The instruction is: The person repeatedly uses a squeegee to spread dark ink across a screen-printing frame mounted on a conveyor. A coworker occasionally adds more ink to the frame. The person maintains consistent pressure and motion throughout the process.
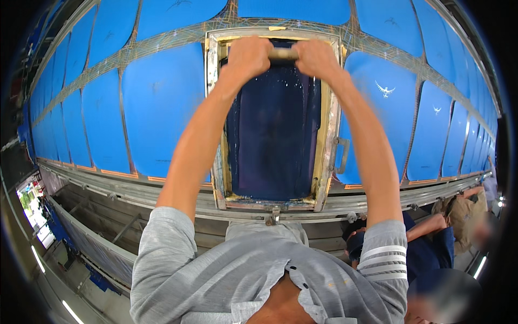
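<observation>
Both arms reach forward over a screen-printing frame [327,141] lying on the long table. At the frame's far end, my left hand [250,55] and my right hand [317,58] are closed around the ends of a squeegee [283,54]. Only the middle of its pale handle shows between my fists; its blade is hidden. Dark blue ink covers the mesh [272,129], with small glossy specks near the squeegee. Yellowish tape lines the frame's inner edges. A metal handle [341,155] sticks out from the frame's right side.
Rows of blue fabric panels [162,102] cover the table, some on the right bearing a white bird-like print [385,89]. A metal rail [135,182] runs along the near edge, where a clamp [274,215] meets the frame. Other people [431,237] are close by at the lower right.
</observation>
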Tool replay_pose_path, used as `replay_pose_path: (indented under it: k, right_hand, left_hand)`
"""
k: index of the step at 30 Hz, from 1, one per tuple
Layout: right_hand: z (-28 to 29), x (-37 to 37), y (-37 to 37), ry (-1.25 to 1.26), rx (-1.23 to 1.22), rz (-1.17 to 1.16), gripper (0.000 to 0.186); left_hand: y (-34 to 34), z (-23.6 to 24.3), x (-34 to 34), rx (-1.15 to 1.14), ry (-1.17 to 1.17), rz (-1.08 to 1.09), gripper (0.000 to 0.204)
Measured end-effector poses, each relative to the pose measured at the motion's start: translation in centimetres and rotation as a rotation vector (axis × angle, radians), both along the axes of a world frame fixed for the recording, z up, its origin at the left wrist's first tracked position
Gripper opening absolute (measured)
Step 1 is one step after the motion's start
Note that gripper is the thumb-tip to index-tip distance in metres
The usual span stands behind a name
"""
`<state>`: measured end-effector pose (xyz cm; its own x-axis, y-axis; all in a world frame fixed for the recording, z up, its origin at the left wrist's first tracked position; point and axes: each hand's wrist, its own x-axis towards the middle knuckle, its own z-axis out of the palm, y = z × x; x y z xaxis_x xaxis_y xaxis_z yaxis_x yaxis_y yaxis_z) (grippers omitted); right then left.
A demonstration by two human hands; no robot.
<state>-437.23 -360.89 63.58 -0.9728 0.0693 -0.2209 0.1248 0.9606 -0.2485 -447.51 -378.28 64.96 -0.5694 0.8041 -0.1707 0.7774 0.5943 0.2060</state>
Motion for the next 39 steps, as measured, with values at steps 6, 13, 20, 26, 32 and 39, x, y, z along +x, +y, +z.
replay_pose_path:
  k: [6, 13, 20, 26, 32, 39]
  right_hand:
    - [1.0, 14.9, -9.0, 0.209, -0.139, 0.100, 0.009]
    - [3.0, 29.3, -18.7, 0.085, -0.226, 0.062, 0.014]
    - [3.1, 26.1, -16.9, 0.056, -0.199, 0.067, 0.010]
    - [1.5, 11.3, -6.7, 0.094, -0.091, 0.045, 0.014]
    - [0.2, -1.4, 2.1, 0.103, 0.003, 0.011, 0.028]
    - [-1.2, -2.1, 2.5, 0.050, -0.015, -0.014, 0.029]
  left_hand:
    - [-9.4, 1.8, 14.5, 0.114, -0.119, 0.030, 0.011]
    - [-19.2, 1.9, 29.5, 0.256, -0.194, 0.077, 0.010]
    - [-17.5, 2.4, 25.7, 0.030, -0.239, 0.052, 0.016]
    - [-7.2, 2.4, 10.9, 0.068, -0.075, 0.020, 0.014]
    - [0.6, 1.3, -1.4, 0.187, 0.118, -0.067, 0.018]
    - [1.8, -0.1, -2.5, 0.022, 0.069, -0.022, 0.028]
